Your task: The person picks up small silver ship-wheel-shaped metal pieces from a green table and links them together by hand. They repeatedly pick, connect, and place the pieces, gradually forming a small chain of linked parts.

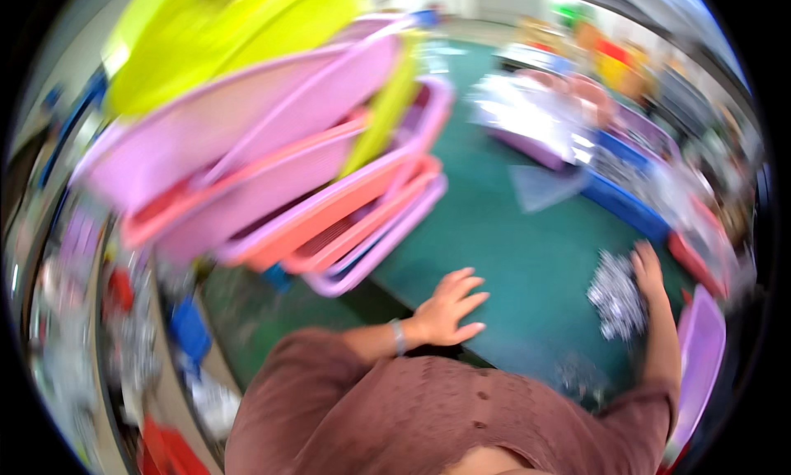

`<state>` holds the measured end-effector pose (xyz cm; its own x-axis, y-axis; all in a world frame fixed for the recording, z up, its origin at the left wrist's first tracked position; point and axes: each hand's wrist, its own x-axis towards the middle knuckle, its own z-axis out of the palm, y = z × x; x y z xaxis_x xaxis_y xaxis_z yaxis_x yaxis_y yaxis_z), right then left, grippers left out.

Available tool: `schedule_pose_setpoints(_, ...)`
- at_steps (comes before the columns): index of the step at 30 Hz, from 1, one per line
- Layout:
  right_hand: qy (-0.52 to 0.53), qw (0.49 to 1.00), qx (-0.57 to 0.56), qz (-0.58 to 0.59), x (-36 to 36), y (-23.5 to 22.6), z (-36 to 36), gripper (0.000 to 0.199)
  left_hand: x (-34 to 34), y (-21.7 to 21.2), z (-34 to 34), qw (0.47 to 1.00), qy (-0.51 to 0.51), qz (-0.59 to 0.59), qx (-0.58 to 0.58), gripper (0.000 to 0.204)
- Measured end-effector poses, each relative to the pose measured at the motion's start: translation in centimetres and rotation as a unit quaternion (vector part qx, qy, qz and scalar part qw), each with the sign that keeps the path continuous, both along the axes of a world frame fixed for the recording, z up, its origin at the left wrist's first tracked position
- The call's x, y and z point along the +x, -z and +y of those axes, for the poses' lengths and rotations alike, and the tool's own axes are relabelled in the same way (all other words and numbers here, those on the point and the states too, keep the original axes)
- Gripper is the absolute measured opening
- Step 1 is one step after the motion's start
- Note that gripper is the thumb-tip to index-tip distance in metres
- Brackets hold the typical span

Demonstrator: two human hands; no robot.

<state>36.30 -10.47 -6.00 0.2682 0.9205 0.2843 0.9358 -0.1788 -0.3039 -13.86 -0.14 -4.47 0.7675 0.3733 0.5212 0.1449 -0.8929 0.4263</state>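
My left hand (pixel 449 310) hovers over or rests on the green table (pixel 461 228) near its front edge, fingers spread and holding nothing. A band circles that wrist. On the right, my right hand (pixel 648 271) lies along the outer side of a heap of small shiny silvery pieces (pixel 616 298), its fingers stretched out beside the heap. What kind the pieces are is blurred. Several more small, dark or clear bits (pixel 579 376) are scattered on the table close to my body.
A tall, leaning stack of pink, coral and yellow-green baskets (pixel 280 162) rises on the left. At the back right stand a blue bin (pixel 630 214) of metal pieces and clear plastic bags (pixel 531 108). A purple tray (pixel 700 355) is beyond my right arm. Cluttered shelves (pixel 107 310) line the left.
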Motion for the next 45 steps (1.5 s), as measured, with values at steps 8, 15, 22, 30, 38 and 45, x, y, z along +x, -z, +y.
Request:
schedule_pose_setpoints(8,-0.145,0.989,-0.032,0.024,4.7,3.8,-0.9,0.043,1.9,2.8,0.7,0.997,0.007,-0.072,0.027,0.049)
schedule_pose_setpoints(15,-0.198,0.976,-0.086,-0.039,-0.2,1.5,1.6,0.049,2.0,3.7,0.7,0.993,-0.004,-0.099,0.058,0.048)
schedule_pose_setpoints(22,-0.202,0.960,-0.115,-0.154,-6.6,-0.9,1.5,0.057,2.2,4.2,0.9,0.994,0.007,-0.100,0.053,0.048)
schedule_pose_setpoints(30,-0.140,0.956,-0.143,-0.213,-13.8,-3.3,0.5,0.061,2.4,4.4,1.0,0.994,0.009,-0.093,0.051,0.049)
schedule_pose_setpoints(38,-0.143,0.931,-0.178,-0.286,-17.1,-4.6,-0.6,0.061,2.6,4.5,1.0,0.993,0.008,-0.097,0.062,0.050)
schedule_pose_setpoints(45,-0.196,0.936,-0.186,-0.224,-21.0,-6.7,-1.9,0.057,2.2,4.3,0.7,0.995,0.001,-0.082,0.057,0.052)
